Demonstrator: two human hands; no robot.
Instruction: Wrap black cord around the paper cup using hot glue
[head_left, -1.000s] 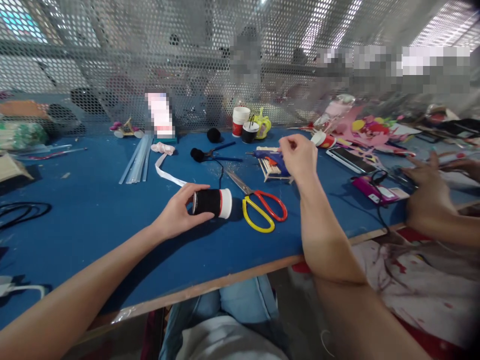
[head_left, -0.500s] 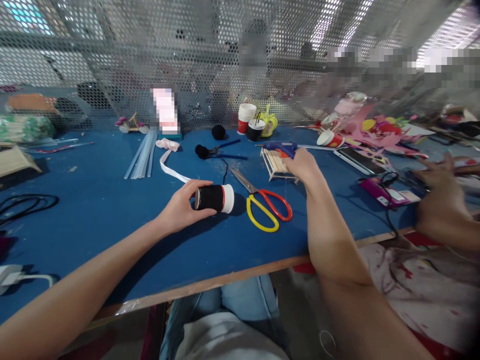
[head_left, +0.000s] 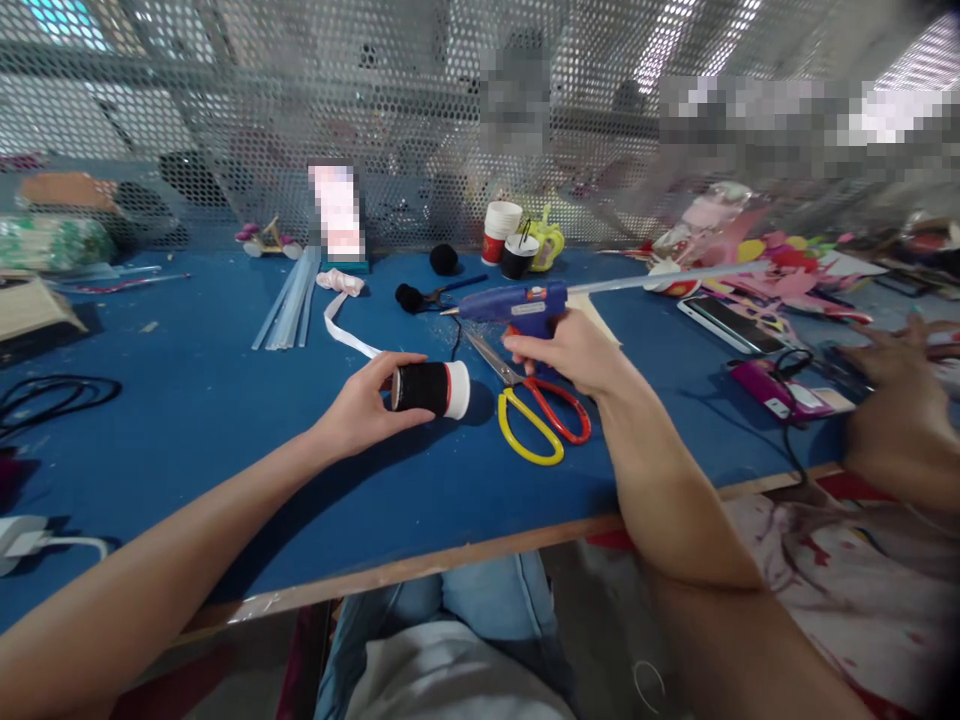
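My left hand point(head_left: 367, 405) is closed round a paper cup point(head_left: 421, 390) lying on its side, wrapped in black yarn with a red line and white rim facing right. A glue gun point(head_left: 529, 308), blue with an orange trigger, is gripped in my right hand point(head_left: 577, 350), lifted above the table. Its nozzle points left, and a long clear glue stick point(head_left: 675, 276) sticks out of its back. Below the gun lie scissors point(head_left: 517, 385) with one yellow and one red handle. White ribbon point(head_left: 349, 335) runs to behind my left hand.
Behind stand stacked paper cups point(head_left: 501, 230), a black-wrapped cup point(head_left: 517, 258) and pliers point(head_left: 450, 292) near black yarn balls point(head_left: 443, 260). Glue sticks point(head_left: 289, 305) lie at left, beside a propped phone point(head_left: 339, 215). At right are another phone point(head_left: 731, 325), a purple device point(head_left: 780, 388) and another person's hand point(head_left: 900, 355).
My right hand has lifted the glue gun off its wooden stick stand and brought it left and nearer the wrapped cup. My left hand keeps its hold on the cup.
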